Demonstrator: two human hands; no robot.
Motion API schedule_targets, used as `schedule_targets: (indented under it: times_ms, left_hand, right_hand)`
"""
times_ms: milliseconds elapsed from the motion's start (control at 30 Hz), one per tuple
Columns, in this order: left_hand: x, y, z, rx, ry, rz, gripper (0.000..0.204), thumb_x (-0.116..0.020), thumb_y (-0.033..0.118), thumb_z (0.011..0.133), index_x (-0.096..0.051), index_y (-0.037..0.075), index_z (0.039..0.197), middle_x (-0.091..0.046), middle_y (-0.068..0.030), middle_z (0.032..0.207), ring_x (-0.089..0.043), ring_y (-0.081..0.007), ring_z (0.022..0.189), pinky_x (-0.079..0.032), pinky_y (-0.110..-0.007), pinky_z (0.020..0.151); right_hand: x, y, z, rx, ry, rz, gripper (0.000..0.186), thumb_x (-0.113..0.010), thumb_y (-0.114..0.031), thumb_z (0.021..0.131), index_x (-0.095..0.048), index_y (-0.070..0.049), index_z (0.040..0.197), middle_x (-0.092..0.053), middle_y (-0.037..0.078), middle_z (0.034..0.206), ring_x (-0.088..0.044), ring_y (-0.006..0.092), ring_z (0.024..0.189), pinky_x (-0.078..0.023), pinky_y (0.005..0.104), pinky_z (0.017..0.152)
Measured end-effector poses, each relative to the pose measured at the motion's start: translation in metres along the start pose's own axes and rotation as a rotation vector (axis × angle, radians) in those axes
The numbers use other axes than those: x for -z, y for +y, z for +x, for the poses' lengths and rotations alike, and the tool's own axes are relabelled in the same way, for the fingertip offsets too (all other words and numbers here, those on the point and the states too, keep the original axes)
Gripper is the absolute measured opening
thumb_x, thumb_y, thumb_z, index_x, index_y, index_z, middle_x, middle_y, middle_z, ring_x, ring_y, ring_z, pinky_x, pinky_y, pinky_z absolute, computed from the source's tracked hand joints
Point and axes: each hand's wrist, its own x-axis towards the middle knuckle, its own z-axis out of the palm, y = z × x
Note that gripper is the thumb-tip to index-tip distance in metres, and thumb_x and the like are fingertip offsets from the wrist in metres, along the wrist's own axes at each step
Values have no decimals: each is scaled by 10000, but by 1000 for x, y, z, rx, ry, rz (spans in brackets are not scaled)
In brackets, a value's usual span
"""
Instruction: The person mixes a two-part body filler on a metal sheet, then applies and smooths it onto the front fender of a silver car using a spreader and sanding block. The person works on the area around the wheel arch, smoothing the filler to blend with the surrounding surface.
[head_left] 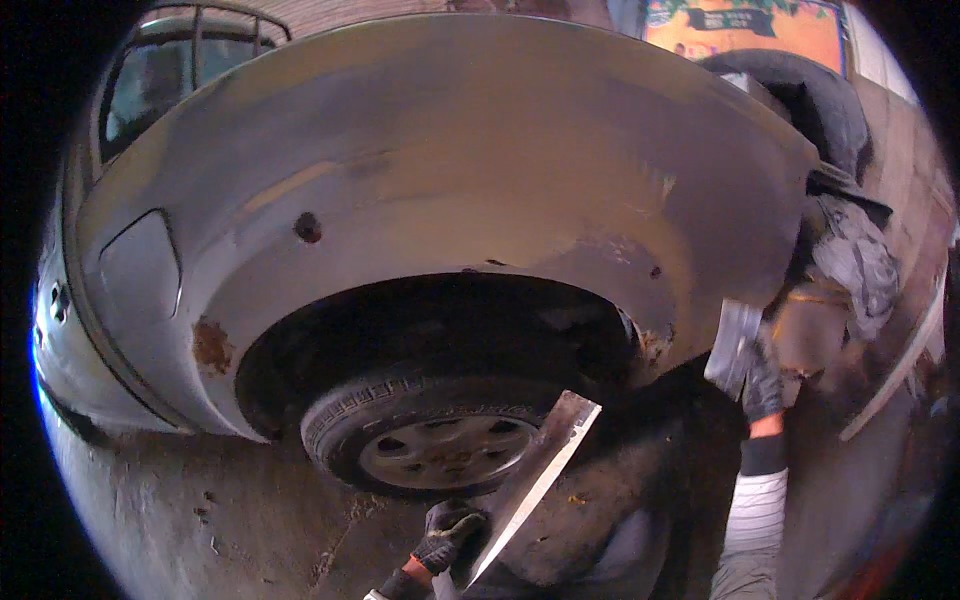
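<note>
My left hand (447,538), in a dark work glove, is closed on the lower part of a long flat board (548,465). The board has a dark face and a bright pale edge, and it slants up to the right in front of the wheel. My gloved right hand (763,383) grips a wide, flat metallic spreader (735,338) near the lower right corner of the car's body panel (520,180). This curved panel is grey with broad tan patches of filler. Whether the spreader touches it, I cannot tell.
Below the wheel arch sits a tire (345,430) on a spoked wheel (450,452). A rust patch (212,346) and a dark hole (308,227) mark the panel. Crumpled grey plastic (855,260) hangs at right, above a brown box (812,330). The concrete floor (270,530) is stained.
</note>
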Motion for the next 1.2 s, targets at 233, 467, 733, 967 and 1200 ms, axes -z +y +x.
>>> schedule_targets:
  times_ms: [233, 467, 733, 967, 1200]
  left_hand:
    - [-35, -36, -18, -56, 114, 203, 247, -681, 280, 911, -752, 55, 984, -684, -113, 912, -630, -265, 854, -489, -372, 739]
    - [-48, -34, -39, -34, 85, 140, 251, -669, 183, 974, -683, 57, 1191, -661, -44, 1144, -616, -146, 1012, -505, -291, 875]
    - [-60, -9, -43, -20, 81, 10, 289, -662, 199, 979, -689, 39, 1218, -661, -66, 1247, -606, -178, 1127, -485, -305, 967]
    - [-59, 2, -37, 7, 55, 32, 236, -663, 207, 964, -701, 11, 1090, -676, -97, 1069, -618, -201, 979, -499, -331, 863]
    - [-42, -8, -22, -136, 30, 290, 207, -639, 231, 944, -730, 52, 995, -661, -142, 970, -609, -299, 887, -489, -389, 768]
  right_hand:
    - [-39, -344, 43, 1569, 580, -352, 396, -623, -68, 880, -641, -74, 1276, -670, 157, 1188, -638, 291, 1111, -492, 405, 986]
    - [-105, -465, 53, 1573, 580, -95, 251, -573, -83, 764, -725, -80, 964, -687, 152, 893, -620, 364, 904, -480, 472, 831]
    - [-115, -461, 58, 1528, 489, -190, 238, -545, -70, 799, -719, -82, 960, -688, 166, 930, -617, 370, 958, -475, 480, 855]
    - [-131, -440, 24, 1696, 437, -291, 390, -620, -83, 831, -691, -141, 1210, -728, 74, 1013, -647, 300, 980, -524, 428, 879]
    - [-168, -394, -56, 1629, 381, -185, 215, -617, -168, 796, -660, -93, 992, -643, 89, 933, -615, 280, 944, -500, 438, 839]
